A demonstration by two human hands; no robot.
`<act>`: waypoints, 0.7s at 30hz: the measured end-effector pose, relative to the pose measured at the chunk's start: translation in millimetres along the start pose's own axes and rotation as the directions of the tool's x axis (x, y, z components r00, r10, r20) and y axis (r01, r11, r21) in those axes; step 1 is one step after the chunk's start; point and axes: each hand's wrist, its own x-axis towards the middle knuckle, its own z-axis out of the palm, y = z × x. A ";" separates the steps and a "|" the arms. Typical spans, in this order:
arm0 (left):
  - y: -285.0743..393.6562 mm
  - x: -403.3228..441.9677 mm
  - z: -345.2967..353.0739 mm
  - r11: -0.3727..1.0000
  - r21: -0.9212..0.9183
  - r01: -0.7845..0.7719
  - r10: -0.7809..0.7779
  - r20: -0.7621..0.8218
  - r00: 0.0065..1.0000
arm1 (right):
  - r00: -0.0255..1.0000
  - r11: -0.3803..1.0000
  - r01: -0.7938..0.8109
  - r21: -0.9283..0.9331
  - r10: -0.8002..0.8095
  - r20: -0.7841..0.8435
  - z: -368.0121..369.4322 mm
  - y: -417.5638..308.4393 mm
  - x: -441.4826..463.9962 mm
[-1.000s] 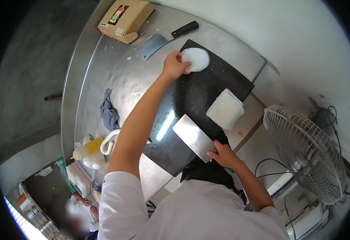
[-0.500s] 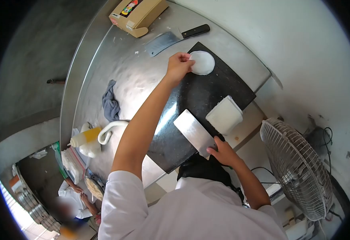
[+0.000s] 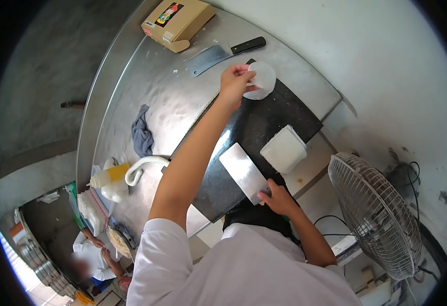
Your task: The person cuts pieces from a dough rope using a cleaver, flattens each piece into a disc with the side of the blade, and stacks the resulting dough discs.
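Observation:
At the far corner of the black board, my left hand pinches the near edge of a thin white disc. My right hand is closed on the end of a broad metal blade, which lies flat over the board's near part; its handle is hidden by my fingers. To the right of the blade sits a stack of white sheets at the board's edge. A cleaver with a black handle rests on the metal table beyond my left hand.
A cardboard box stands at the table's far end. Left are a grey cloth, a white dough rope and a bottle of yellow liquid. A fan stands right. Another person's hands show at lower left.
My left hand has shifted over the white disc, with its fingers now further onto it. My right hand still holds the blade in nearly the same place. The camera view has shifted slightly.

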 end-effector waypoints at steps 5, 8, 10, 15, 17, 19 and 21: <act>-10.4 -0.9 -13.1 1.000 -0.015 0.012 -0.012 -0.020 1.000 | 1.000 1.000 -0.017 -0.013 0.017 0.006 -2.2 4.5 0.6; 5.0 0.9 -2.9 1.000 0.012 -0.002 0.002 -0.004 1.000 | 0.999 1.000 0.012 0.005 -0.012 -0.032 0.5 9.3 3.0; 18.6 -1.7 12.8 0.999 0.027 -0.032 0.030 0.054 0.998 | 1.000 1.000 -0.016 0.005 0.016 -0.003 -0.1 7.6 5.5; 24.8 -5.8 27.1 0.999 0.006 -0.044 0.043 0.092 0.995 | 0.999 0.999 0.033 -0.029 -0.034 -0.032 5.3 10.7 7.5; 9.8 -6.9 17.7 0.999 0.000 -0.036 0.035 0.064 0.997 | 0.998 0.999 0.046 -0.022 -0.047 -0.043 6.2 12.2 7.8; -12.3 -6.3 0.6 0.999 0.009 -0.031 0.031 -0.003 1.000 | 1.000 0.999 0.024 -0.027 -0.024 -0.011 6.4 13.2 7.5; -34.8 -7.1 -21.1 1.000 0.018 -0.021 0.022 -0.071 0.997 | 1.000 0.999 0.021 -0.041 -0.021 -0.004 3.5 7.0 5.1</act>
